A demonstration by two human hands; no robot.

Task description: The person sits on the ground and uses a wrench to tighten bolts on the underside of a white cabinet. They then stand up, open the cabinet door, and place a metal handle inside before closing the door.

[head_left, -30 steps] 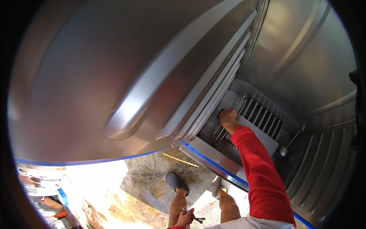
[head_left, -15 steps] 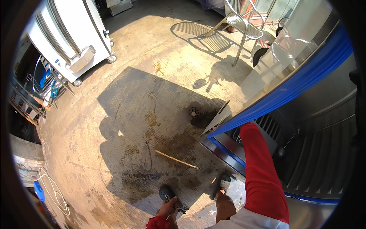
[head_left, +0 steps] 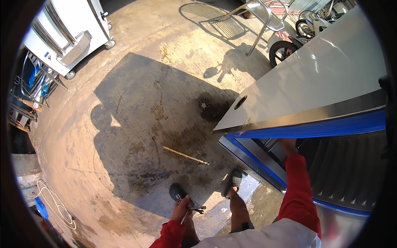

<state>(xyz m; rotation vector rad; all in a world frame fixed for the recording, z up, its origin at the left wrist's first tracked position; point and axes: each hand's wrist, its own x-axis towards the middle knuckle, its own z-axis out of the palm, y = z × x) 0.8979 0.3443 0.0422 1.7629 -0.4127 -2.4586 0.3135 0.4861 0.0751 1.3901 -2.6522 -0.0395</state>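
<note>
My left hand (head_left: 180, 210) is closed low in front of me around a small bundle of metal tools. One looks like an open-ended wrench (head_left: 198, 209), its jaw sticking out to the right; a thin shaft shows below the fist. My right arm, in a red sleeve (head_left: 298, 177), reaches inside a metal cabinet (head_left: 258, 165) with blue edging. Only the wrist and back of my right hand (head_left: 288, 145) show there; the fingers are hidden behind the blue-edged door (head_left: 314, 93). Dark ribbed walls (head_left: 343, 165) line the cabinet.
A thin stick (head_left: 186, 155) and a round drain cover (head_left: 204, 104) lie on the wet concrete. A metal chair (head_left: 264, 16) and motorbike wheel (head_left: 283, 53) stand beyond the door. A wheeled white cabinet (head_left: 62, 33) is far left; a pale cable (head_left: 58, 206) lies lower left.
The door has swung, showing more of its pale outer face and the motorbikes behind. My right arm has shifted, its wrist now visible inside. My left hand still holds the tools.
</note>
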